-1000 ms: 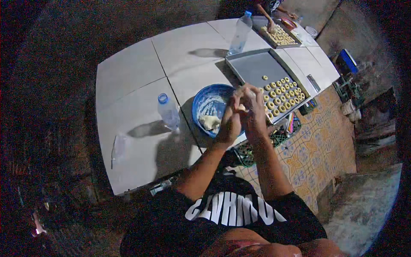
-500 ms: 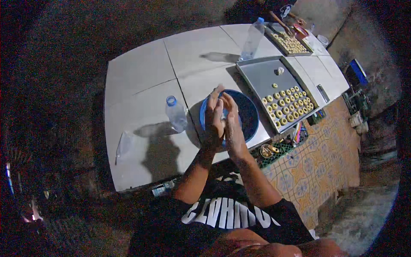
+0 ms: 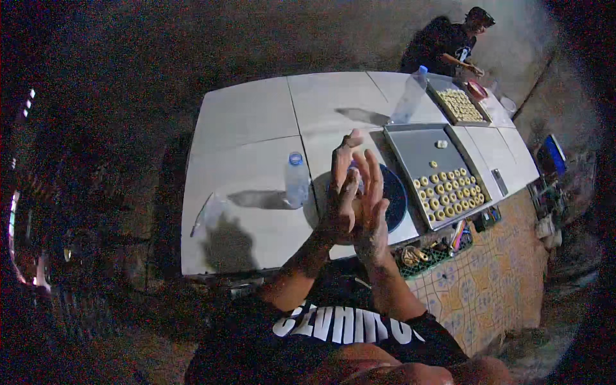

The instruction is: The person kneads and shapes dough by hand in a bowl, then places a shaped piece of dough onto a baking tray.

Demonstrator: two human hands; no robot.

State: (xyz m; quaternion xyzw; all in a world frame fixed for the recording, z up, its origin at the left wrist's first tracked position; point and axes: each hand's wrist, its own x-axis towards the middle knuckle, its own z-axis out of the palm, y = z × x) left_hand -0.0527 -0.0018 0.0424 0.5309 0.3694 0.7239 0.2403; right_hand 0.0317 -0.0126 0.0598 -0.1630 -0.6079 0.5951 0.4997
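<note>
Above a blue basin (image 3: 396, 200), my left hand (image 3: 342, 186) and my right hand (image 3: 372, 205) face each other, palms close together. The fingers of both are stretched out and partly spread, with pale residue on the skin. Whether anything lies between the palms is hidden. To the right, a grey metal tray (image 3: 410, 151) holds several rows of small pale dough rings (image 3: 449, 197) in its near half. A white lump (image 3: 441, 144) sits in its far half. Left of the basin stands an uncapped clear plastic bottle (image 3: 296, 183).
On the white tabletop (image 3: 247, 115) are a tall capped bottle (image 3: 409, 96), a clear plastic bag (image 3: 210, 215) and a dark flat object (image 3: 499, 182). Another person (image 3: 443, 48) stands beyond a second filled tray (image 3: 459, 106) and a red bowl (image 3: 477, 90). A green crate (image 3: 439, 256) sits below the near edge.
My palms have shifted against each other and the fingers spread more. The view has tilted up, bringing more of the other person into sight; that person's hand has lifted off the far tray.
</note>
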